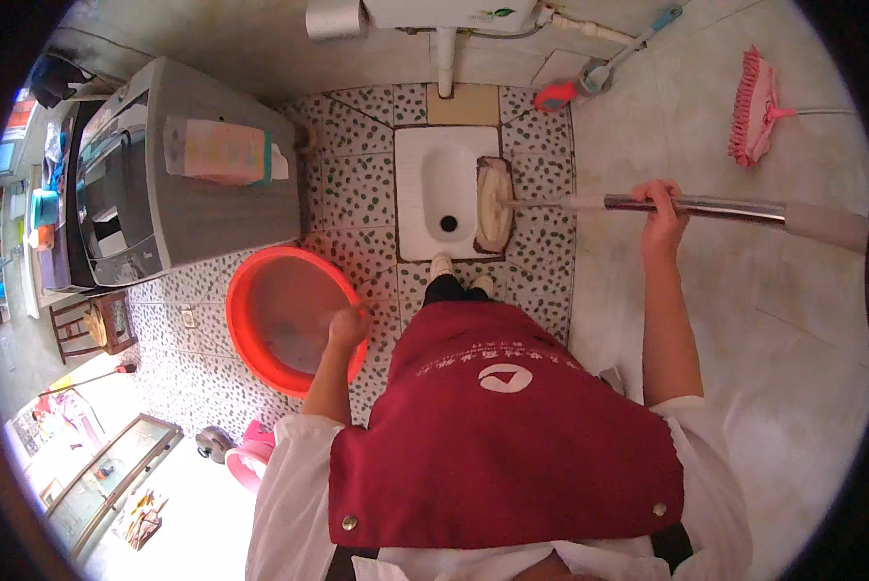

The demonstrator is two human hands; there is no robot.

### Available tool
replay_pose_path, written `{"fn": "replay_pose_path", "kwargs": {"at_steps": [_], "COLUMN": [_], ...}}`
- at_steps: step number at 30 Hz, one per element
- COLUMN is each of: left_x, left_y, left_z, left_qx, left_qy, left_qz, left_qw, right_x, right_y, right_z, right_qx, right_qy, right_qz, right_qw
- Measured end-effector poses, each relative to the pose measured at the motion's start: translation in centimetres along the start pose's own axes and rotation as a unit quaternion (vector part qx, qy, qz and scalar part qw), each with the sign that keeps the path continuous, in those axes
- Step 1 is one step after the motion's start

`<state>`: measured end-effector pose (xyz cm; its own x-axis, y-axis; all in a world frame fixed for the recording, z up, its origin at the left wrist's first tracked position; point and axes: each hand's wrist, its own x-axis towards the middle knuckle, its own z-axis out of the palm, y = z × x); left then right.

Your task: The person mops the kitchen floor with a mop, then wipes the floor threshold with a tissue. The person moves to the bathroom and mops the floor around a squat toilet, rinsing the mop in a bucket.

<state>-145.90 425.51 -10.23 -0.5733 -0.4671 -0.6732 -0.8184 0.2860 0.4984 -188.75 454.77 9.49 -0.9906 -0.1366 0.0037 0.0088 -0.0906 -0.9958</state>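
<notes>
My right hand [660, 210] is closed around the metal pole of a flat mop [494, 205]. The pole runs to the right edge of the view. The mop's head, with a pale, damp-looking pad, rests along the right side of a white squat toilet [413, 192]. My left hand [349, 327] is at the right rim of a large red plastic basin [238, 312] that holds murky water. It is somewhat blurred, and the picture does not settle whether its fingers grip the rim.
A grey washing machine [224, 218] stands at the left. A pink chenille duster [754, 112] and a toilet brush [609, 69] are by the right wall. A pink basin [242, 465], a metal pot [214, 443] and a wooden chair [118, 330] are at lower left.
</notes>
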Motion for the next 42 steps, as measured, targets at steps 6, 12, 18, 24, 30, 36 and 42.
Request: {"fn": "replay_pose_path", "kwargs": {"at_steps": [6, 12, 18, 24, 30, 36, 42], "left_x": [1.3, 1.8, 1.5, 1.1, 1.1, 2.5, 1.8], "left_y": [-0.4, -0.5, 2.4, -0.1, 6.7, 4.5, -3.7], "left_z": [-0.9, -0.7, -0.7, 5.2, 8.5, 8.3, 9.5], "left_qx": [0.081, 0.073, 0.042, -0.058, -0.128, -0.139, -0.078], "left_qy": [-0.009, 0.002, 0.034, 0.117, 0.056, 0.084, 0.104], "left_qz": [0.009, -0.009, -0.073, -0.073, -0.134, -0.060, -0.148], "left_qw": [0.997, 0.997, 0.996, 0.989, 0.981, 0.985, 0.980], "right_x": [-0.7, -0.4, 2.3, 4.8, 8.6, 9.8, 9.8], "right_y": [2.6, 2.8, 3.3, 3.4, 4.0, 3.9, 3.9], "right_z": [2.2, 5.3, 7.0, 9.5, 9.4, 7.7, 7.7], "right_qx": [-0.102, -0.127, -0.143, -0.129, -0.143, -0.097, -0.065], "right_qy": [-0.045, -0.052, -0.146, -0.241, -0.260, -0.203, -0.204], "right_qz": [0.021, 0.030, 0.025, 0.082, 0.108, 0.069, 0.088], "right_qw": [0.994, 0.990, 0.979, 0.958, 0.949, 0.972, 0.973]}}
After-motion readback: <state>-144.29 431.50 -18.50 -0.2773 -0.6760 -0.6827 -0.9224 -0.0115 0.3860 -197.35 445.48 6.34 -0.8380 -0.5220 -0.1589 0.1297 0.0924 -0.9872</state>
